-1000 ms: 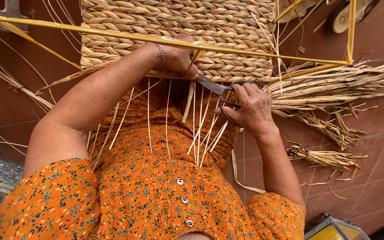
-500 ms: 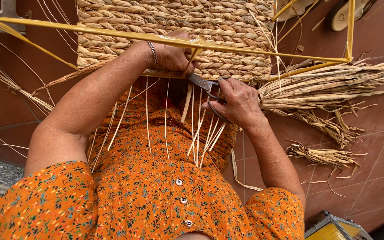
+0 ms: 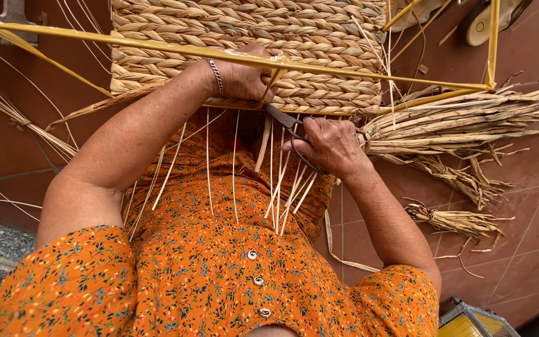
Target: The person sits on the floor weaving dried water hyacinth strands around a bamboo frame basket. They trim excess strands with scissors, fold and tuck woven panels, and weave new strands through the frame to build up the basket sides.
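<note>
Head view: looking straight down over an orange flowered dress [image 3: 219, 274] at two bare hands working on a woven panel.
Left hand: the left hand [image 3: 244, 78] lies on the near edge of the woven panel [image 3: 244, 43], fingers curled down over the braided rows and pressing there; a chain bracelet [image 3: 217, 76] sits on its wrist.
Right hand: the right hand [image 3: 329, 146] is clenched through the loops of dark scissors [image 3: 291, 134], grasping them.
Scissors: the blades point up and left toward the left hand, their tips at the lower edge of the panel, just beside the left fingers; whether the blades are parted cannot be told.
Woven panel: thick braided straw in horizontal rows, stretched inside a yellow metal frame [image 3: 344, 68] whose bar crosses over the left hand.
Loose strands: thin pale strands [image 3: 276, 181] hang from the panel's lower edge down over the lap, between the two forearms.
Straw bundle: a thick bundle of dried straw [image 3: 463, 122] lies on the floor to the right, near the right hand, with a smaller knot of straw [image 3: 453, 219] below it.
Floor: reddish-brown tiles [image 3: 519, 249].
Lower right corner: part of a yellow box [image 3: 472, 319], cut off by the edge.
</note>
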